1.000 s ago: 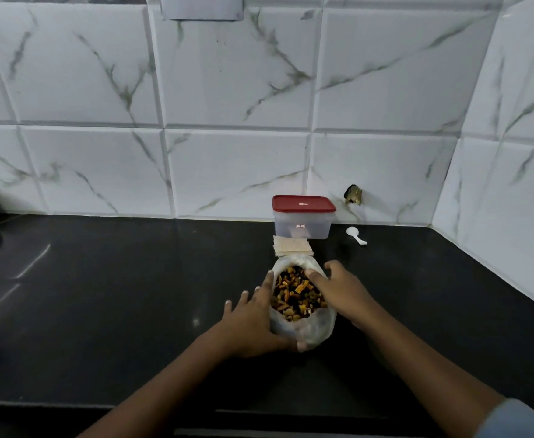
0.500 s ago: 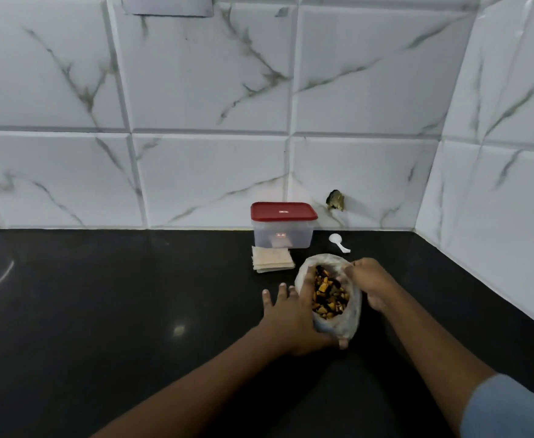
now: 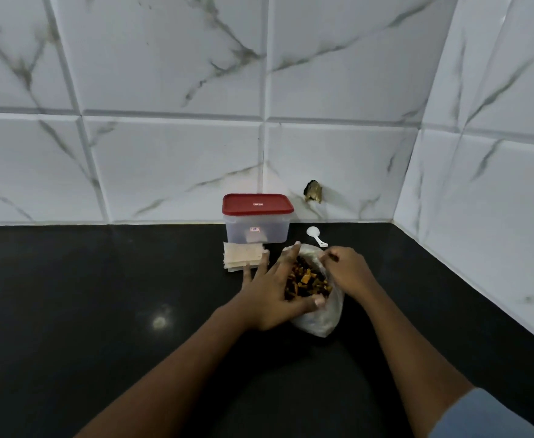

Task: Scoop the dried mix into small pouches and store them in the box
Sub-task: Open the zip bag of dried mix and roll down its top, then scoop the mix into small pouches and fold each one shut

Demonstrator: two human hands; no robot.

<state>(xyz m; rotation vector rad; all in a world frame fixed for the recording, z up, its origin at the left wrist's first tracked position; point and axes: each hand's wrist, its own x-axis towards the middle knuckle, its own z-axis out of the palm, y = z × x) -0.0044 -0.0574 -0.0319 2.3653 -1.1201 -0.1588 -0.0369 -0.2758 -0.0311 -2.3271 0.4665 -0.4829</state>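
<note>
The bag (image 3: pixel 321 320) of mix (image 3: pixel 307 281) stands open on the black worktop (image 3: pixel 101 311), towards its back right corner. The left hand (image 3: pixel 272 289) lies against the bag's left side with fingers spread and straight, the forefinger reaching the far rim and the thumb on the near rim. The right hand (image 3: pixel 348 273) has its fingers curled and pinches the bag's right rim. The box (image 3: pixel 257 229), red lid on, stands at the worktop's back edge against the wall (image 3: pixel 171 159). The pouches (image 3: pixel 242 256) lie stacked just in front of it, and the white scoop (image 3: pixel 316 235) lies just right of it.
</note>
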